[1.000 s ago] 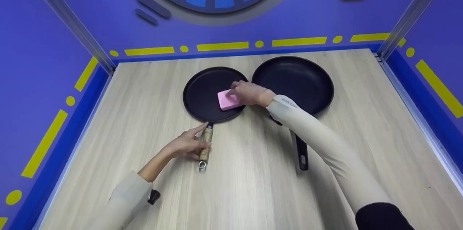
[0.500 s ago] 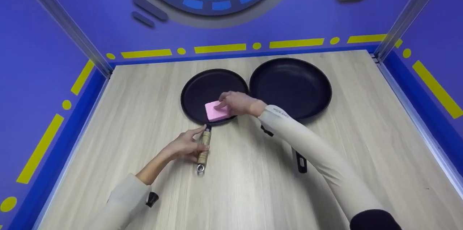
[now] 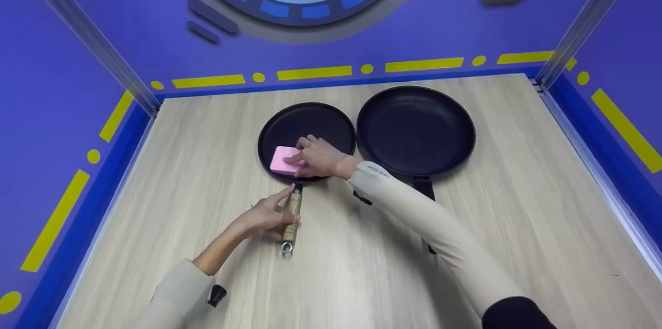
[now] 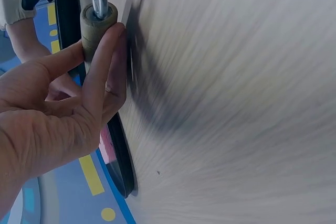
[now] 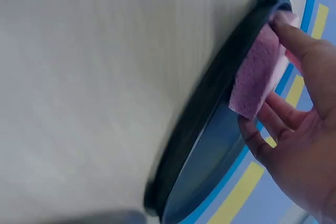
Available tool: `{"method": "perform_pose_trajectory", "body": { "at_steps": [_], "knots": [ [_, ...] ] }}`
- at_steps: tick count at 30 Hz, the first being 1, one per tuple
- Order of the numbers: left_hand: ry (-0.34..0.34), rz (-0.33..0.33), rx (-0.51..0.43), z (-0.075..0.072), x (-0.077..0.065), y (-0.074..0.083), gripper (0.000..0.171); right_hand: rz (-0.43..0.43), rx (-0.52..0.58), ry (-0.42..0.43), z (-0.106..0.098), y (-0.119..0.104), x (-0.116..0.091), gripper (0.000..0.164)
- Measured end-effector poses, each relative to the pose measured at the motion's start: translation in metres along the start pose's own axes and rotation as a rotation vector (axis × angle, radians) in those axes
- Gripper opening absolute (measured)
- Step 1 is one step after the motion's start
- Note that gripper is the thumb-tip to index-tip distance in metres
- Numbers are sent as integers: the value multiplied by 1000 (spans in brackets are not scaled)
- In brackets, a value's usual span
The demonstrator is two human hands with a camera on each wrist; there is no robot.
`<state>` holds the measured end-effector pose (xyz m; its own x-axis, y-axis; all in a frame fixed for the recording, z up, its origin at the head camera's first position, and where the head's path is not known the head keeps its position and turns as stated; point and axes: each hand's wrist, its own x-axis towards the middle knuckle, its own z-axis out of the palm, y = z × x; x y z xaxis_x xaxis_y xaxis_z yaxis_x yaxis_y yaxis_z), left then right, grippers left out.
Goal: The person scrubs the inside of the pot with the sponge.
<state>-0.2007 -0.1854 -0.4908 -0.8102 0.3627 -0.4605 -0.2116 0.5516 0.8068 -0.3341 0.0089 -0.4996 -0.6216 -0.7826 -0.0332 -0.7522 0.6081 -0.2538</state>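
Note:
A shallow black flat pan (image 3: pixel 310 121) lies on the table, its wooden handle (image 3: pixel 291 228) pointing toward me. My left hand (image 3: pixel 266 215) grips that handle between thumb and fingers; the left wrist view shows the metal ring (image 4: pixel 99 1) at its end. A pink sponge (image 3: pixel 283 160) is on the pan's near left part. My right hand (image 3: pixel 320 157) holds the sponge, and in the right wrist view thumb and fingers pinch the porous pink block (image 5: pixel 255 74) from its sides. The sponge's underside is hidden.
To the right stands a deeper black frying pan (image 3: pixel 416 130), beside the flat pan's rim. My right sleeve (image 3: pixel 429 218) covers much of its handle. Blue panels (image 3: pixel 362 18) wall the pale wood table (image 3: pixel 207 132) at the back and sides.
My right hand has moved the sponge leftward and nearer across the flat pan, from its right side to its near left. The left hand keeps its hold on the handle.

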Motion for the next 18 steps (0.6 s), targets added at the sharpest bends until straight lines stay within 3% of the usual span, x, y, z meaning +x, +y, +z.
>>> {"method": "perform_pose_trajectory", "body": {
  "at_steps": [8, 18],
  "knots": [
    [9, -24, 2, -1, -1, 4, 87, 53, -69, 21, 1, -5, 31, 47],
    [6, -3, 16, -2, -5, 2, 86, 130, -182, 74, 8, -4, 60, 45]
  ]
}}
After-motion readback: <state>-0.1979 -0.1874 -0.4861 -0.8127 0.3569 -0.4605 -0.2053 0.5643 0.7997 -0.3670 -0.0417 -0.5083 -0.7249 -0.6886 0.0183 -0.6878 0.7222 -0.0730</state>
